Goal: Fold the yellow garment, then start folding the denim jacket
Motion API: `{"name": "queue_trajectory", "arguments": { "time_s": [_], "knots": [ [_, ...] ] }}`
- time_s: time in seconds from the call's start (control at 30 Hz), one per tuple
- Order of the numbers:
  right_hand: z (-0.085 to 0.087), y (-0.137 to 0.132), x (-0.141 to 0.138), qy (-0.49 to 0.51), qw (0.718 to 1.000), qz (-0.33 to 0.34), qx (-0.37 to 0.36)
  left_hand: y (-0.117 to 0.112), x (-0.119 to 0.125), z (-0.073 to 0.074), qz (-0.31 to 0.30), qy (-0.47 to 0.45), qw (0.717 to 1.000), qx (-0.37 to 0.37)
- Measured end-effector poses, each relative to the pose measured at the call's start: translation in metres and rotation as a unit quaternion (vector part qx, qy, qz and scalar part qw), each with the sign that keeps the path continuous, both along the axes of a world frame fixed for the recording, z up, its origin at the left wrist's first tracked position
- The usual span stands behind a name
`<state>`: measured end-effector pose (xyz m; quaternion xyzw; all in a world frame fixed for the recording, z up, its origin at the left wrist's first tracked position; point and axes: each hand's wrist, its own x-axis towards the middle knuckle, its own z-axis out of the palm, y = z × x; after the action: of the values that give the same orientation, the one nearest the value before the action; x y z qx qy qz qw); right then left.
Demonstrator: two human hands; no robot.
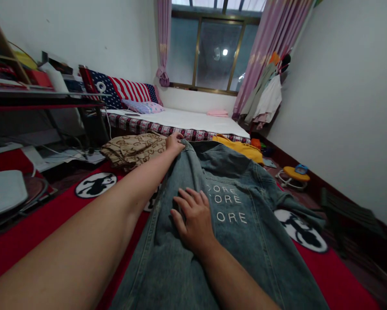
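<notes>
A blue denim jacket (235,241) lies spread with its lettered back facing up. Its left side is folded inward over part of the white letters. At the far left end of that fold, my left hand (175,142) pinches the denim near the shoulder. Lower down, my right hand (195,219) rests flat on the folded part, fingers spread, beside the lettering. The jacket's right sleeve (297,204) stretches out to the right.
Under the jacket is a red rug (35,228) with round black-and-white patches. Beyond it lie a brown patterned garment (135,150) and a yellow garment (240,148), before a low bed (193,118). A yellow stool (295,173) stands right, a desk (45,97) left.
</notes>
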<state>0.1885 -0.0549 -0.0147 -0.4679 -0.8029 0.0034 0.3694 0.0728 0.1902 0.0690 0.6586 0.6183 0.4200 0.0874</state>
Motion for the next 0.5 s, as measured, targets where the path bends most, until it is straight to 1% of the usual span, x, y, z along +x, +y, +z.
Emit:
{"name": "queue_trajectory", "arguments": {
  "time_s": [0.1,0.17,0.2,0.27,0.33,0.37,0.43,0.5],
  "knots": [
    [-0.001,0.003,-0.001,-0.019,0.996,-0.063,-0.051,-0.003,0.004,-0.012,-0.014,0.028,0.999,0.007],
    [-0.002,0.006,-0.001,-0.034,0.993,-0.079,-0.082,-0.011,0.01,-0.014,-0.029,0.05,0.998,0.015],
    [-0.003,0.008,-0.001,-0.039,0.992,-0.084,-0.091,-0.018,0.014,-0.013,-0.033,0.066,0.997,0.032],
    [-0.004,0.01,-0.001,-0.042,0.989,-0.095,-0.101,-0.037,0.019,-0.009,-0.036,0.11,0.989,0.09],
    [-0.005,0.012,0.0,-0.039,0.988,-0.103,-0.104,-0.06,0.017,-0.008,-0.042,0.153,0.977,0.144],
    [-0.006,0.012,-0.001,-0.037,0.988,-0.105,-0.105,-0.071,0.014,-0.01,-0.054,0.172,0.972,0.153],
    [-0.006,0.013,-0.001,-0.035,0.988,-0.103,-0.106,-0.088,0.003,-0.02,-0.108,0.218,0.962,0.125],
    [-0.006,0.013,-0.001,-0.035,0.989,-0.102,-0.105,-0.095,-0.009,-0.035,-0.173,0.276,0.943,0.069]
  ]
}}
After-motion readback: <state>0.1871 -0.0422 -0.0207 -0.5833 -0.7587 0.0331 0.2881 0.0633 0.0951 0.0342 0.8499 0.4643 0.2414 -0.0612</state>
